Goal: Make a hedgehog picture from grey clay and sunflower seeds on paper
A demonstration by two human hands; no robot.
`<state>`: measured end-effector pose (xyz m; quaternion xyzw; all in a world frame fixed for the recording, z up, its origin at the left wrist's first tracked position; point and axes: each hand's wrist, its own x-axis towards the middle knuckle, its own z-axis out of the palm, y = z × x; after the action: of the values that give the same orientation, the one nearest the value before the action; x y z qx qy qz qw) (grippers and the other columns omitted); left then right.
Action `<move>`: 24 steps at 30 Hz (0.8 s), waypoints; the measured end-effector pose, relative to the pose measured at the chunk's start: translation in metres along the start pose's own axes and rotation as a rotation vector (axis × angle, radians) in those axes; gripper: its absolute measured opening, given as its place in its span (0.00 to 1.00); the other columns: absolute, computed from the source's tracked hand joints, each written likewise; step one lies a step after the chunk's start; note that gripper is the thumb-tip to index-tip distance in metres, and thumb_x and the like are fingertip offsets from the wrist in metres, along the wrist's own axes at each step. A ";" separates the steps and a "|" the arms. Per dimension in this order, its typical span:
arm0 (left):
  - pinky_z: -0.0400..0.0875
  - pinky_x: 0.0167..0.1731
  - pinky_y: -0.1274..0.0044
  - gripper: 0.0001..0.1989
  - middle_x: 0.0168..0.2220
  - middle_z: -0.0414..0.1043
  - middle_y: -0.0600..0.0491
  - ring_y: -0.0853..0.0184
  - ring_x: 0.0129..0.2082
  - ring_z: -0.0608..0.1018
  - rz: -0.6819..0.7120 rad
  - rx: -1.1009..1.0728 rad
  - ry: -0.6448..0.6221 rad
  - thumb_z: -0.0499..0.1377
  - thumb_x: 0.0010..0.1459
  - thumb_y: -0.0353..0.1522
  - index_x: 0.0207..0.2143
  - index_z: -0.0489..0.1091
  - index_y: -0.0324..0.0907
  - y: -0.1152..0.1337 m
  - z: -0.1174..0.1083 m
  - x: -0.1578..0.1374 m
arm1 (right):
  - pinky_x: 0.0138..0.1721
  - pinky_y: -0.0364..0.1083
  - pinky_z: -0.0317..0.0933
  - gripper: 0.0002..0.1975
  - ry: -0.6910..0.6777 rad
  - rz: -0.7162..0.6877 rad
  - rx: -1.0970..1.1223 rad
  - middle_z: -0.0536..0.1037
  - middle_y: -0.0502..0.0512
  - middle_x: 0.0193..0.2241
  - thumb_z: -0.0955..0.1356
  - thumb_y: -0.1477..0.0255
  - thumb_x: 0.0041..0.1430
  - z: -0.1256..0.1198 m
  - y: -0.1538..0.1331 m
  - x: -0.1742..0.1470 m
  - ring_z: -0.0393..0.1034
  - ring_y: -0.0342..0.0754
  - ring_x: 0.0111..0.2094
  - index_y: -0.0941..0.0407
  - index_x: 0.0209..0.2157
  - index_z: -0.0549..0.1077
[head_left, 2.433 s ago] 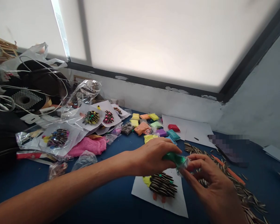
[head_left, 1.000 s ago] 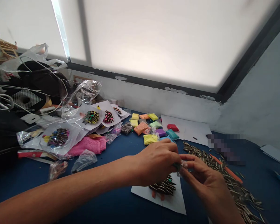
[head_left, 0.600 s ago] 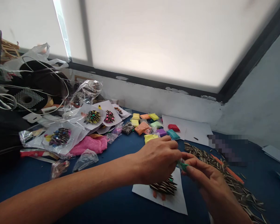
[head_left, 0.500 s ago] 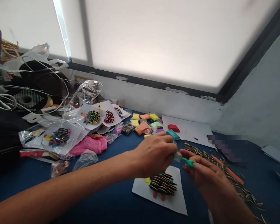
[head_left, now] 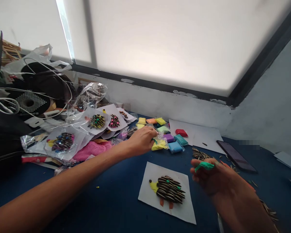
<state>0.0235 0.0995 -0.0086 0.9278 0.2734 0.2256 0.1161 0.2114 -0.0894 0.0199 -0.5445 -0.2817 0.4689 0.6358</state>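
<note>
The left hand (head_left: pixel 143 139) has left the right hand (head_left: pixel 210 176) and reached to 11 o'clock, fingers closed on a packet (head_left: pixel 159 142); the right pinches green clay (head_left: pixel 203 165) at 3 o'clock of the hedgehog (head_left: pixel 168 189).

green clay (head_left: pixel 204 165), striped seeds (black-white) (head_left: pixel 171 189), blue table (head_left: pixel 116 200)

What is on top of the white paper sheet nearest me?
On the white paper sheet lies a seed hedgehog, with yellow head and orange feet. Its body beneath the seeds is covered.
</note>
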 end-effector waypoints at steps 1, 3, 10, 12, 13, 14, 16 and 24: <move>0.74 0.46 0.64 0.16 0.53 0.69 0.46 0.60 0.47 0.76 -0.025 0.035 -0.036 0.59 0.67 0.37 0.54 0.68 0.40 -0.002 0.000 0.000 | 0.35 0.46 0.73 0.16 -0.004 0.012 -0.019 0.82 0.55 0.33 0.78 0.55 0.39 0.001 0.000 0.000 0.76 0.49 0.33 0.51 0.28 0.81; 0.74 0.45 0.64 0.16 0.53 0.69 0.46 0.60 0.47 0.76 -0.078 0.117 -0.120 0.59 0.67 0.37 0.54 0.68 0.40 -0.006 0.000 -0.001 | 0.33 0.44 0.73 0.17 -0.015 0.040 -0.062 0.82 0.54 0.30 0.79 0.56 0.39 0.002 0.002 -0.001 0.75 0.47 0.30 0.52 0.26 0.80; 0.74 0.45 0.64 0.16 0.52 0.69 0.46 0.60 0.47 0.76 -0.187 0.226 -0.304 0.59 0.67 0.37 0.54 0.68 0.40 -0.007 -0.012 -0.001 | 0.31 0.40 0.72 0.17 0.039 0.040 -0.144 0.82 0.50 0.30 0.81 0.62 0.37 0.000 0.008 0.004 0.77 0.44 0.30 0.51 0.29 0.77; 0.74 0.45 0.64 0.16 0.52 0.69 0.46 0.60 0.47 0.76 -0.203 0.206 -0.304 0.59 0.67 0.37 0.54 0.68 0.40 -0.004 -0.017 0.000 | 0.33 0.38 0.72 0.20 0.051 0.023 -0.179 0.83 0.50 0.31 0.81 0.60 0.37 0.000 0.009 0.005 0.78 0.44 0.31 0.51 0.33 0.79; 0.74 0.45 0.64 0.16 0.52 0.69 0.46 0.60 0.47 0.76 -0.207 0.187 -0.289 0.59 0.67 0.37 0.54 0.68 0.40 -0.001 -0.020 0.000 | 0.34 0.38 0.72 0.20 0.052 0.015 -0.199 0.83 0.51 0.32 0.81 0.59 0.37 0.000 0.009 0.005 0.78 0.44 0.33 0.51 0.34 0.80; 0.74 0.46 0.63 0.16 0.53 0.69 0.46 0.59 0.47 0.76 -0.208 0.160 -0.267 0.59 0.67 0.37 0.54 0.68 0.40 0.004 -0.022 0.000 | 0.35 0.37 0.72 0.21 0.054 0.004 -0.221 0.83 0.52 0.34 0.81 0.58 0.38 -0.001 0.009 0.006 0.79 0.44 0.35 0.51 0.35 0.81; 0.72 0.48 0.62 0.15 0.54 0.68 0.45 0.58 0.49 0.75 -0.194 0.076 -0.209 0.59 0.67 0.36 0.53 0.68 0.40 0.018 -0.027 -0.001 | 0.38 0.36 0.71 0.22 0.054 -0.021 -0.269 0.83 0.53 0.37 0.80 0.57 0.38 -0.001 0.008 0.006 0.79 0.46 0.39 0.51 0.36 0.82; 0.74 0.34 0.80 0.17 0.40 0.79 0.50 0.68 0.37 0.81 0.010 -0.628 -0.439 0.52 0.70 0.39 0.52 0.72 0.39 0.078 -0.026 -0.010 | 0.33 0.40 0.70 0.16 0.081 -0.267 -0.494 0.81 0.52 0.34 0.78 0.57 0.43 0.003 0.014 -0.005 0.76 0.45 0.32 0.49 0.34 0.82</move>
<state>0.0394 0.0324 0.0366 0.8746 0.1549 0.0950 0.4494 0.2025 -0.0932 0.0078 -0.6591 -0.4313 0.2760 0.5508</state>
